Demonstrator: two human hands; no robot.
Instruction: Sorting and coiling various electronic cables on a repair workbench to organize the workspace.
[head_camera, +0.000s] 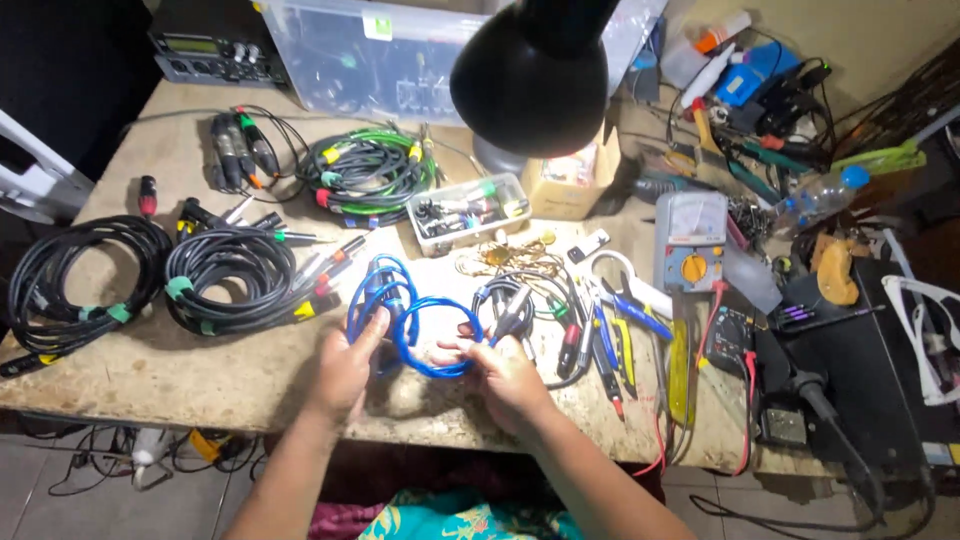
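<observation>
Blue cable (405, 315) in both closed grips.

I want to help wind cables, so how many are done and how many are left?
Three look done: two black coils and a green one lie wound and tied on the bench. In hand: the left hand and right hand hold a blue cable in loops, with no tie that I can see. Left: loose black wires behind the right hand look unwound.

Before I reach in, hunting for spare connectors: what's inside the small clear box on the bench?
The small clear box holds mixed small plugs with black, red and green parts. Anything underneath them is covered.
</observation>
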